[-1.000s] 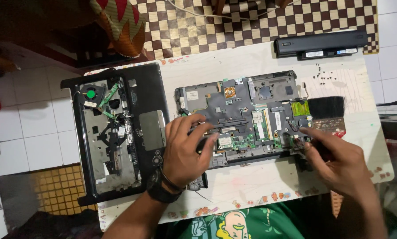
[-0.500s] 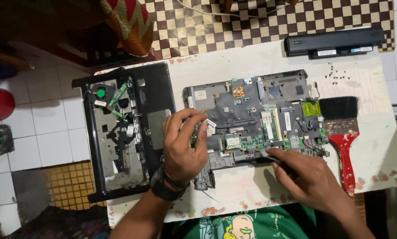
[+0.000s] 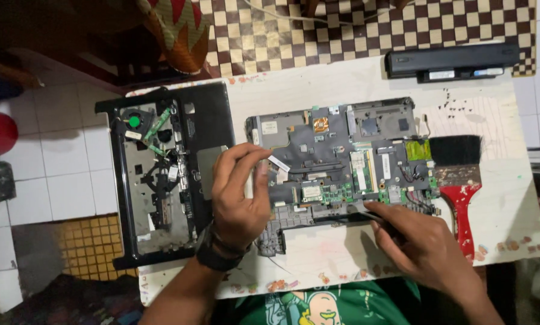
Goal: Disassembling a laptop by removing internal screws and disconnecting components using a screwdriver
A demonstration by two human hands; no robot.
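A bare laptop mainboard (image 3: 342, 162) lies on the white board (image 3: 318, 90). My left hand (image 3: 240, 192) rests on the mainboard's left edge, with thumb and fingers pinching a small white ribbon strip (image 3: 277, 162) there. My right hand (image 3: 420, 241) sits at the mainboard's front edge and holds a thin dark tool (image 3: 375, 218) whose tip points at that edge. A black wristband circles my left wrist.
The black laptop base shell (image 3: 161, 174) with a fan lies to the left, hanging over the tiled floor. A red-handled brush (image 3: 459, 180) lies to the right. A black battery pack (image 3: 450, 60) and several small screws (image 3: 456, 102) lie at the back right.
My left hand has shifted left and lifted to pinch the white strip. My right hand has drawn back from the brush area to the mainboard's front edge. The view has moved.
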